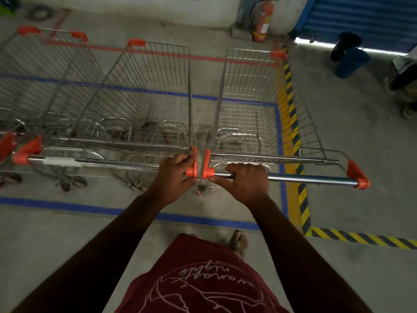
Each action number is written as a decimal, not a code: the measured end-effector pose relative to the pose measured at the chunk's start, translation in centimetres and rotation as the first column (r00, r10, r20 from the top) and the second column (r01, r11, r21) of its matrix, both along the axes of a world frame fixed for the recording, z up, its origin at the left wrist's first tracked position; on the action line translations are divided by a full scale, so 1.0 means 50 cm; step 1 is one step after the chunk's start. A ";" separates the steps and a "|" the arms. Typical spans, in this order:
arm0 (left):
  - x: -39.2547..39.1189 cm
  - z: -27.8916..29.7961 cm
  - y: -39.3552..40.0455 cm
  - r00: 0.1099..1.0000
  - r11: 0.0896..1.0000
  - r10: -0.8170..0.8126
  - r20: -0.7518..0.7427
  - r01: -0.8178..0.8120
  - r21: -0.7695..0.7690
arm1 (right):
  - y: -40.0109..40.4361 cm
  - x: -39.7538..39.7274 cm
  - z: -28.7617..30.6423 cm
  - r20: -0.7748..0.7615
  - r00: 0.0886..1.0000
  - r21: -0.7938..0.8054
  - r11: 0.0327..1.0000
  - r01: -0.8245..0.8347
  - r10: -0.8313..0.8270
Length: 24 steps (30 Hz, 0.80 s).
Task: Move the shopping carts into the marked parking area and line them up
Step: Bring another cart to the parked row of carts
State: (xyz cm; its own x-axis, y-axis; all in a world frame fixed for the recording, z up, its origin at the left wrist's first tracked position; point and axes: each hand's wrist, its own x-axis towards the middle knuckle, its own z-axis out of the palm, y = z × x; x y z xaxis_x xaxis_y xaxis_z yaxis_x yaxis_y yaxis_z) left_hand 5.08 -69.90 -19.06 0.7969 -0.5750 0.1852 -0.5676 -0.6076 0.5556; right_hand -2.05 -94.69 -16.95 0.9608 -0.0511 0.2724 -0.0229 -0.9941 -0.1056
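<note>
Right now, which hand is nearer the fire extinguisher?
Right. The right hand grips the rightmost cart's handle, below the fire extinguisher; the left hand is farther left.

Taped concrete floor point(352, 159) under carts point(144, 91)

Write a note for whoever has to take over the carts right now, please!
Left hand: grip shut on the steel handle bar of the middle wire shopping cart, at its right orange end cap.
Right hand: grip shut on the handle bar of the rightmost wire shopping cart, at its left end.
Both carts stand side by side inside the blue floor line, handles almost level. More carts stand to the left.
Done: these carts are in the marked area.
Left: probably even up the handles, then let go.
</note>
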 end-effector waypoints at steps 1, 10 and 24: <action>0.000 0.003 -0.001 1.000 1.000 0.009 -0.011 -0.009 -0.005 | 0.007 0.000 0.002 -0.003 1.000 -0.004 1.000 0.007 -0.007; 0.005 -0.010 -0.002 0.999 0.997 0.040 -0.018 -0.041 -0.058 | 0.021 0.000 -0.010 0.001 1.000 0.025 0.999 0.031 -0.031; -0.017 0.004 -0.006 0.981 0.997 0.063 0.184 -0.072 0.039 | -0.002 0.000 -0.004 -0.150 0.984 0.196 0.978 -0.068 0.098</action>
